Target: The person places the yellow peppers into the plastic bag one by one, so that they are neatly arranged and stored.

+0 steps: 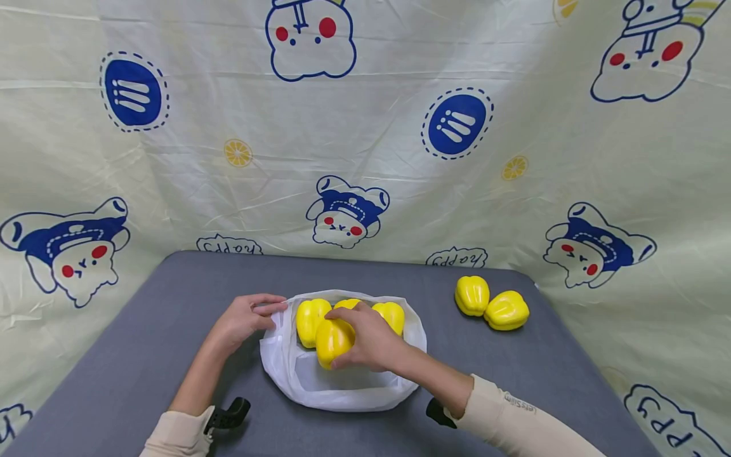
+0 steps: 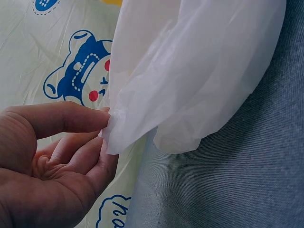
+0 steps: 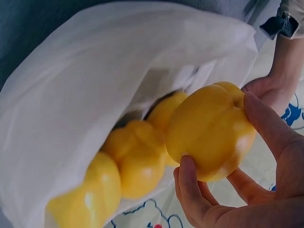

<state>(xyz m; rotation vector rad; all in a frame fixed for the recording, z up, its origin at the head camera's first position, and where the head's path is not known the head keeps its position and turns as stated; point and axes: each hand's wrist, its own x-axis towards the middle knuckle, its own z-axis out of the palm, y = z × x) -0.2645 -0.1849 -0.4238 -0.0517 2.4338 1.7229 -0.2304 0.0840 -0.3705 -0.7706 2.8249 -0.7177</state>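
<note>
Over the mouth of the white bag (image 1: 342,400), we hold one yellow pepper (image 1: 332,346) in the right hand (image 1: 371,339), fingers and thumb curved round its sides. Our left hand (image 1: 242,322) pinches the rim at the left edge. Three peppers (image 1: 312,324) lie inside, toward the far side; two others (image 1: 507,311) sit together on the grey table (image 1: 171,355), to the right. For this step, we judge, the rim is best drawn outward, so that the pepper clears the thin film.

Bag (image 1: 342,400) on table (image 1: 171,343), three peppers (image 1: 310,322) inside, two peppers (image 1: 506,310) right, backdrop (image 1: 377,127) behind
</note>
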